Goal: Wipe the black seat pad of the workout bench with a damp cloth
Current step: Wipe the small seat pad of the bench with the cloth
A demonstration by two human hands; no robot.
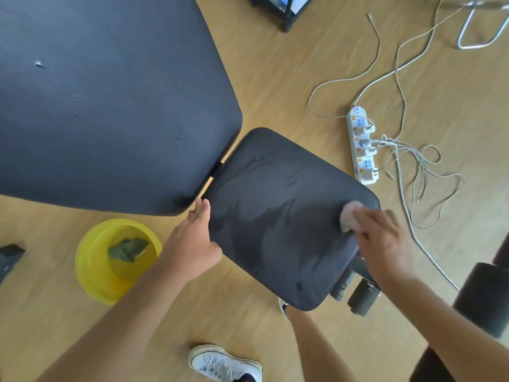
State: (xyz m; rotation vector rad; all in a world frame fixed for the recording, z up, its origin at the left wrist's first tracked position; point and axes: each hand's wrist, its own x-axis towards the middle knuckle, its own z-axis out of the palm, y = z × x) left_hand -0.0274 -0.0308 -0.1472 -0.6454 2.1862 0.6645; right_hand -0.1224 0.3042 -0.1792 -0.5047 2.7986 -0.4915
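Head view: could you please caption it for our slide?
Right hand wipes seat pad with cloth; left hand holds its edge.

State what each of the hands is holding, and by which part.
The left hand grips the seat pad by its side edge; the right hand holds a bunched pink cloth against the pad.

The seat pad [275, 216] is black with darker streaks; the back pad [110, 106] is the same black. The cloth [347, 216] is pale pink. The basin [88, 271] is yellow, its rag [128, 249] green. The power strip [358, 150] is white with orange dots; the floor [275, 64] is light wood-grain.
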